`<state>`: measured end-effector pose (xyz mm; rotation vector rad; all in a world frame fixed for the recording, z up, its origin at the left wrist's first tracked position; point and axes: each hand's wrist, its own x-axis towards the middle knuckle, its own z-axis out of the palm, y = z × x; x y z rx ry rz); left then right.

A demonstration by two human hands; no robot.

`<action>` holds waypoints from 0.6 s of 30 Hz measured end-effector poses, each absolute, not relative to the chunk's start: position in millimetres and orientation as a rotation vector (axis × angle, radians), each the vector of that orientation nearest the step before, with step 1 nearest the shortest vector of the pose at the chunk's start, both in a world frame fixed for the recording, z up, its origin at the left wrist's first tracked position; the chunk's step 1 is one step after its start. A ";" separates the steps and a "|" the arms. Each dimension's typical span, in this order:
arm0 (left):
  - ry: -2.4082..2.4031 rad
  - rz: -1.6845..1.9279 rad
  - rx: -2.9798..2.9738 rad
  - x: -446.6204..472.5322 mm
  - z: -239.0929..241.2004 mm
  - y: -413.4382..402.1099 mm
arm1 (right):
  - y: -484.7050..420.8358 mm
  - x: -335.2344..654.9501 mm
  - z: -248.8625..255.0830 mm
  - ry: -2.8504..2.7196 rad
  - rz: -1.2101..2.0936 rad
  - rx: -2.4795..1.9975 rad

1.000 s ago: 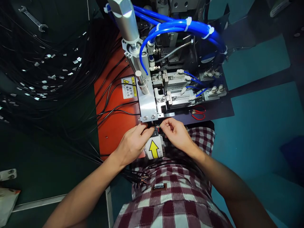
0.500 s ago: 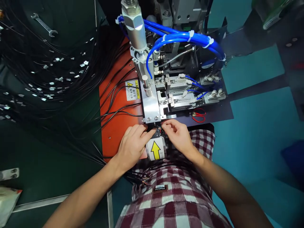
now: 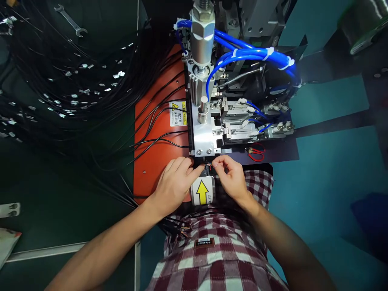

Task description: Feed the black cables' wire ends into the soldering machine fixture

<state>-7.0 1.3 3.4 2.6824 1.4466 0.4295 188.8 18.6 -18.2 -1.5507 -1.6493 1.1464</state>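
Note:
My left hand [image 3: 176, 180] rests on the orange plate [image 3: 154, 149] at the machine's front edge, fingers curled together and pressed toward a small black connector with red wire ends [image 3: 207, 165]. My right hand [image 3: 232, 178] pinches the same small part from the right, thumb and forefinger closed on it. Both hands meet just under the silver block [image 3: 203, 143] of the pneumatic press. A white label with a yellow arrow [image 3: 202, 191] sits right below the fingers, pointing at the slot.
A large mass of black cables with metal terminals [image 3: 69, 93] spreads over the left. Blue air hoses [image 3: 251, 54] loop over the machine. Red-handled snips [image 3: 256, 153] lie on the black base at right. A wrench [image 3: 70, 20] lies far upper left.
The view has shifted, so the machine sits further right in frame. Both hands stay pinched together at the same spot under the silver block.

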 end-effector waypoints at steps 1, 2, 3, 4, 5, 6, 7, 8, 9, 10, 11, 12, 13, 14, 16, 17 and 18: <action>1.441 0.425 2.689 -7.2 3.3 1.3 | 18.9 188.7 -18.7 -1.634 1.181 -1.550; 1.439 0.424 2.694 -7.4 3.0 1.3 | 19.0 188.4 -18.7 -1.625 1.206 -1.551; 1.440 0.424 2.698 -7.6 2.7 1.2 | 19.0 188.1 -18.2 -1.626 1.219 -1.552; 1.443 0.427 2.700 -7.8 2.3 1.1 | 18.9 187.7 -17.3 -1.635 1.219 -1.554; 1.446 0.430 2.700 -8.0 1.9 1.0 | 18.9 187.2 -16.3 -1.649 1.209 -1.554; 1.448 0.434 2.700 -8.1 1.5 0.9 | 19.0 186.6 -15.4 -1.662 1.196 -1.555; 1.448 0.438 2.699 -8.2 1.3 0.8 | 19.4 186.0 -14.9 -1.663 1.189 -1.557; 1.445 0.441 2.698 -8.2 1.0 0.8 | 20.3 185.6 -14.9 -1.646 1.202 -1.560; 1.441 0.443 2.697 -8.1 0.9 0.7 | 21.7 185.4 -15.2 -1.605 1.247 -1.567; 1.438 0.444 2.695 -8.1 0.9 0.7 | 23.5 185.7 -15.6 -1.546 1.327 -1.577; 1.438 0.444 2.691 -8.0 0.9 0.8 | 25.7 186.6 -15.9 -1.486 1.435 -1.583; 1.437 0.441 2.685 -7.9 1.0 0.9 | 27.8 188.0 -15.5 -1.443 1.541 -1.584; 1.437 0.437 2.677 -7.8 1.2 1.0 | 29.6 189.9 -14.3 -1.438 1.604 -1.592; 1.437 0.432 2.668 -7.7 1.3 1.1 | 30.7 192.0 -12.1 -1.481 1.597 -1.615; 1.437 0.424 2.653 -7.5 1.6 1.4 | 30.2 195.1 -5.4 -1.658 1.369 -1.680; 1.435 0.420 2.650 -7.5 1.7 1.6 | 28.7 195.3 -1.6 -1.739 1.203 -1.698; 1.434 0.418 2.648 -7.4 1.8 1.7 | 26.7 194.4 1.8 -1.795 1.059 -1.698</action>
